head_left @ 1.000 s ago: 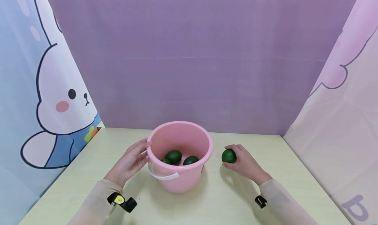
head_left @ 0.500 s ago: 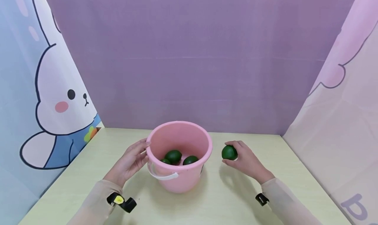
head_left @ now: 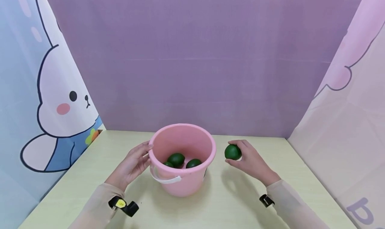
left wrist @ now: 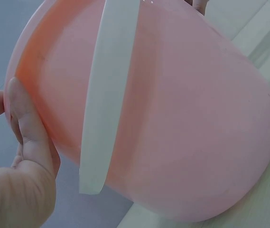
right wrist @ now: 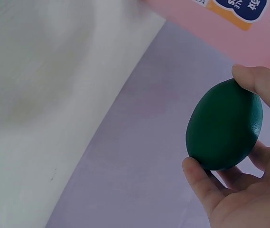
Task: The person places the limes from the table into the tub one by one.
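A pink bucket (head_left: 186, 180) with a white handle (head_left: 168, 180) stands on the table. At its left rim my left hand (head_left: 132, 163) grips the edge; the left wrist view shows the thumb (left wrist: 28, 118) against the wall just under the rim and fingers behind it. Several dark green limes lie inside, among them one lime (head_left: 176, 159) at the middle and another lime (head_left: 194, 162) to the right. My right hand (head_left: 251, 162) pinches one more smooth green lime (right wrist: 225, 126) between thumb and fingertips, raised over the table to the right of the bucket.
The pale wooden table (head_left: 192, 212) ends at a purple cloth backdrop (head_left: 192, 62). Printed cloths hang on both sides, the left one with a rabbit (head_left: 66, 88). Black straps sit on both sleeves.
My right hand has lifted the lime a little higher above the table. The left hand keeps its grip on the bucket rim, and the bucket stays nearly in place.
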The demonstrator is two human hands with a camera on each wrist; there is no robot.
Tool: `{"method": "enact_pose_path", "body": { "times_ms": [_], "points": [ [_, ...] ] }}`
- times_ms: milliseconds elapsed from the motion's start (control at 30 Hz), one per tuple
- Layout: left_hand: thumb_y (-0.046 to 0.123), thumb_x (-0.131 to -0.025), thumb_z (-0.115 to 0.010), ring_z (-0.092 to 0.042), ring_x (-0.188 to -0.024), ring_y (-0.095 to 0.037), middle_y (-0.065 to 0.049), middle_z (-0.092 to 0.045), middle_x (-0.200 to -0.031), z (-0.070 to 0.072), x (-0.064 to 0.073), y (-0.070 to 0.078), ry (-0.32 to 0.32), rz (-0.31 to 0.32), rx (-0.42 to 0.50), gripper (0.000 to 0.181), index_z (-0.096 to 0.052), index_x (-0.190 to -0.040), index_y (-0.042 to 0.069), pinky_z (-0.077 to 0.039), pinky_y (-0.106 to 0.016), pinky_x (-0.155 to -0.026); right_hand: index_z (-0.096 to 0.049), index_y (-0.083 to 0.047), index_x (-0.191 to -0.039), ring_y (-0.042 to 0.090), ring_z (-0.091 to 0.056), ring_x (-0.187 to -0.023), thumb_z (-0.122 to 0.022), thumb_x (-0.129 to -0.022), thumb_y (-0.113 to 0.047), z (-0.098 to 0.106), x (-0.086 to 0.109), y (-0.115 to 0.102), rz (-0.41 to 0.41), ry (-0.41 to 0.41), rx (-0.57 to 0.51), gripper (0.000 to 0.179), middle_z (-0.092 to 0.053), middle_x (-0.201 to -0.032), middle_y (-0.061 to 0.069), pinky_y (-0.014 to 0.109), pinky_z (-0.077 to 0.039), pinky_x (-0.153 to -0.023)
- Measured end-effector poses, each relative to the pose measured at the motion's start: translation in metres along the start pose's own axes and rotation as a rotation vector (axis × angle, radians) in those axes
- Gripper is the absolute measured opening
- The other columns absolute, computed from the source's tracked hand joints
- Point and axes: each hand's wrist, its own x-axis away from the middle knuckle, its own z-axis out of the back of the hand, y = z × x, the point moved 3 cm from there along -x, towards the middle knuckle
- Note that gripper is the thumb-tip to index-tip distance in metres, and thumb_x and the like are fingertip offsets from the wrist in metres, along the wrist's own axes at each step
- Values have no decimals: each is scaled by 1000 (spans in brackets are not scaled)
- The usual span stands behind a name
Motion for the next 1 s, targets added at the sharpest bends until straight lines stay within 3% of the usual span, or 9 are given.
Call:
{"method": "enact_pose_path", "body": {
  "times_ms": [1000],
  "points": [
    [16, -103, -57, -59, -85, -7, -5, -55, -107, 1, 0, -1, 2, -5, 10, 32, -47, -132, 5, -56, -12, -68, -60, -8, -130, 21, -58, -106, -88, -78, -24, 17, -7, -21, 82, 63, 7, 61, -59, -121, 5, 39, -58, -85]
  ]
}}
